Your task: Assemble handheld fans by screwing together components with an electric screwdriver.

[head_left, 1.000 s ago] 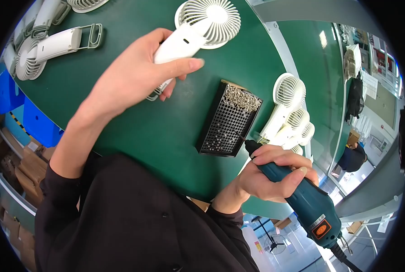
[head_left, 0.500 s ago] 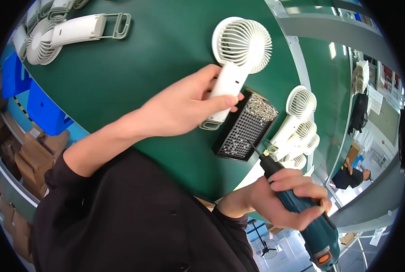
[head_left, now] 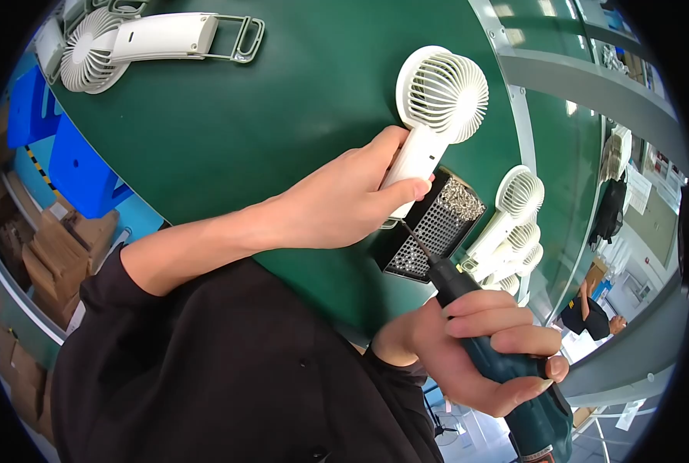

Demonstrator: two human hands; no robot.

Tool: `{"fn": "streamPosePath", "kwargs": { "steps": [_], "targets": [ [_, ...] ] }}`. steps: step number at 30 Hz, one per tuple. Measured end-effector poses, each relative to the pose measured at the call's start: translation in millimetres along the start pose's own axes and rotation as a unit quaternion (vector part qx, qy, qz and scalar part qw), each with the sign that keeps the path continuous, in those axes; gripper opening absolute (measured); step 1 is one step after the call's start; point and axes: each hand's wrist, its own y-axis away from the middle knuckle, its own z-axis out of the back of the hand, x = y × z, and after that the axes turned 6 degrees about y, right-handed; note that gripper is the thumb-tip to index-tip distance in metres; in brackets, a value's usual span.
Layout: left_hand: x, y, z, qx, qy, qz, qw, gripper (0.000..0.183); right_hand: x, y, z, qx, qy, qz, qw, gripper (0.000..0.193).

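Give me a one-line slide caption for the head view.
Left hand grips a white handheld fan on the green table; right hand aims an electric screwdriver at its handle.

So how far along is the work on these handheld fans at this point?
Done, seemingly: several white fans lie lined up at the right of the green table. In hand: the left hand grips the handle of one white fan, while the right hand aims the teal electric screwdriver bit toward it, beside the black screw tray. Left, maybe: fans at top left.
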Motion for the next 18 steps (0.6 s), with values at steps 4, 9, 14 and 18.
{"fn": "streamPosePath", "kwargs": {
  "steps": [4,9,14,18],
  "targets": [
    [1.9,-1.0,0.3,0.005,-0.007,-0.001,1.0,0.043,3.4,-2.8,6.9,-0.019,-0.003,0.005,1.0,0.037],
    [4.9,-1.7,5.2,0.02,0.07,-0.024,0.997,0.038,8.5,-14.3,18.5,-0.025,-0.025,0.015,0.999,0.038],
    [0.5,-1.8,8.1,0.042,0.063,-0.023,0.997,0.047,18.9,-23.9,13.4,-0.126,0.063,0.025,0.99,0.029],
    [-2.1,0.2,3.0,0.024,0.004,-0.029,0.999,0.046,32.0,-29.2,31.6,-0.116,0.056,0.011,0.992,0.03]
  ]
}}
